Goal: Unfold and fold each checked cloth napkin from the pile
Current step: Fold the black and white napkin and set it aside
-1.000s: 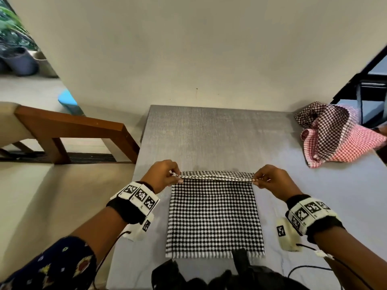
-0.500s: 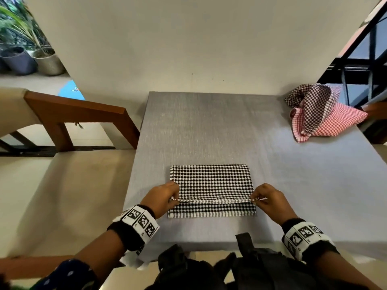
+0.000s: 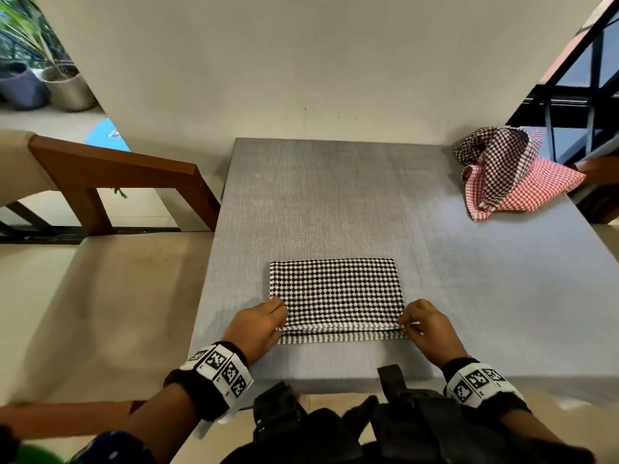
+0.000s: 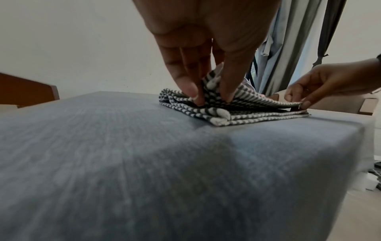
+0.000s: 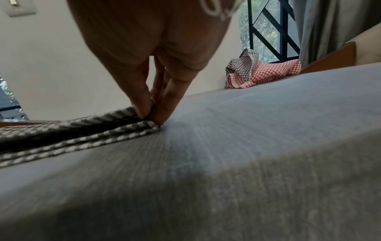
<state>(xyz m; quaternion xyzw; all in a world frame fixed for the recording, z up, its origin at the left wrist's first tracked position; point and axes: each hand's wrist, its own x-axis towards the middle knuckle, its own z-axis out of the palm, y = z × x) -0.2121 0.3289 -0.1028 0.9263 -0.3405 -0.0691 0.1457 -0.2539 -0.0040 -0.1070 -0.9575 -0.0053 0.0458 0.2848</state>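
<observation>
Hands meet at the near edge of a grey table [image 3: 335, 202], where a person folds a black-and-white checked napkin [image 3: 335, 289]. Left hand [image 3: 259, 324] reaches down from the wrist with fingers [image 4: 185, 84] and thumb curled onto the napkin's near left corner, pinching the top layer so that the cloth bunches up between them. Right hand [image 3: 423, 324] mirrors it at the near right corner, thumb and fingertips [image 5: 144, 106] pressed together on the edge of the upper layer, which is lifted slightly off the layer beneath. Both wrists carry black bands with white square markers.

Folded in half into a wide rectangle, the napkin lies flat close to the table's front edge, the upper layer stopping just short of the lower one so that a strip of fringed hem shows along the near side. At the far right corner of the table sits a crumpled pile of napkins [image 3: 509, 172], dark checked over red checked, well apart from the hands.
</observation>
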